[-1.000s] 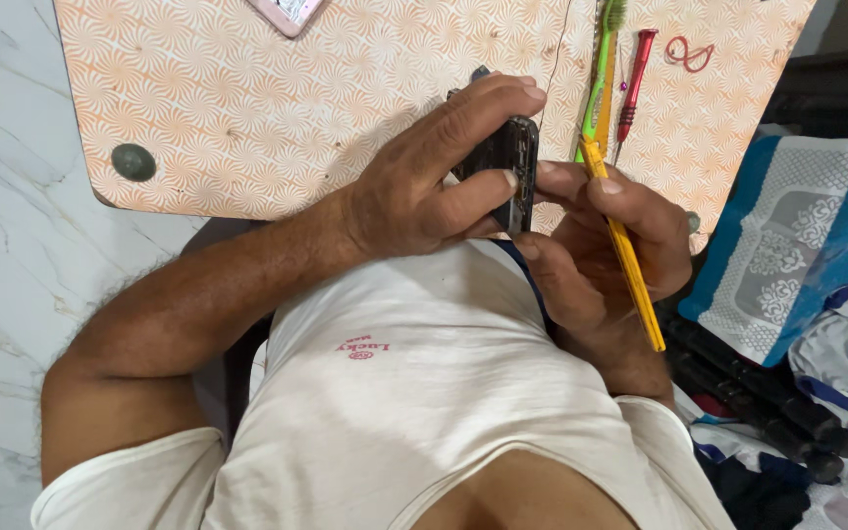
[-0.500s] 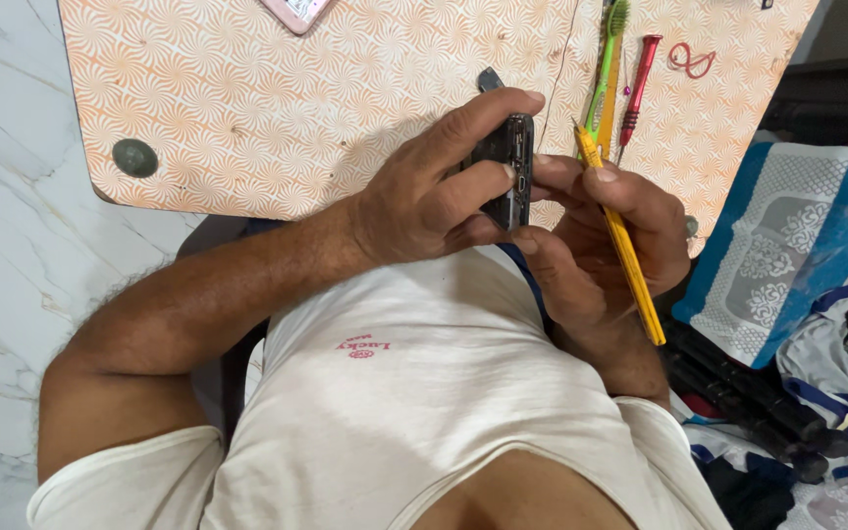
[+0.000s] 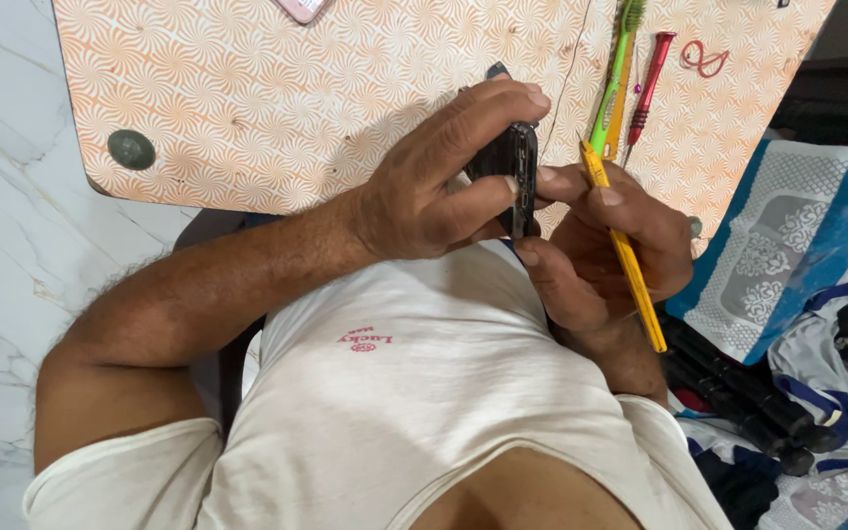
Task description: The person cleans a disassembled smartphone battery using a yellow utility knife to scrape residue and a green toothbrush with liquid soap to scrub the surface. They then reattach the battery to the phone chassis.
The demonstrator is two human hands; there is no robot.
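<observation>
Black phone (image 3: 512, 167), one yellow screwdriver (image 3: 625, 255)

your left hand (image 3: 424, 196) wraps around a small black device (image 3: 510, 172), held on edge just above the near rim of the orange-patterned desk (image 3: 277, 108). your right hand (image 3: 606, 250) grips a yellow tool (image 3: 624, 253), its tip touching the device's side. a green tool (image 3: 620, 59) and a red screwdriver (image 3: 648, 83) lie side by side on the desk just beyond. a red rubber band (image 3: 704, 59) lies near them.
</observation>
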